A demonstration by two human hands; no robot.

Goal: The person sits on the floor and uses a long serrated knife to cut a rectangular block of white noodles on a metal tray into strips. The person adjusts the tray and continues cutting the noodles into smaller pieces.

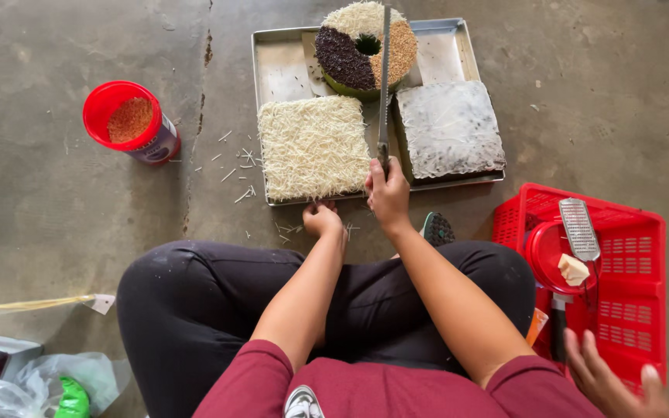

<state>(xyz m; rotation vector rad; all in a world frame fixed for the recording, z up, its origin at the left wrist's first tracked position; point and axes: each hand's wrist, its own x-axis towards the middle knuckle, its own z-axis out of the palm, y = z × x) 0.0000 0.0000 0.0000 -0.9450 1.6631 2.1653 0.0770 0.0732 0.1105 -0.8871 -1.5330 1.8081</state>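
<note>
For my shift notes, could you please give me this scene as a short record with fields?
Setting: a person sits cross-legged on a concrete floor
Right hand: grips the handle of a long knife lying over the metal tray
Left hand: at the tray's near edge, by the square cake topped with pale shreds
Also on tray: round ring cake with dark, pale and brown toppings; square white-dusted cake
To the left: open red jar
To the right: red basket holding a grater
</note>
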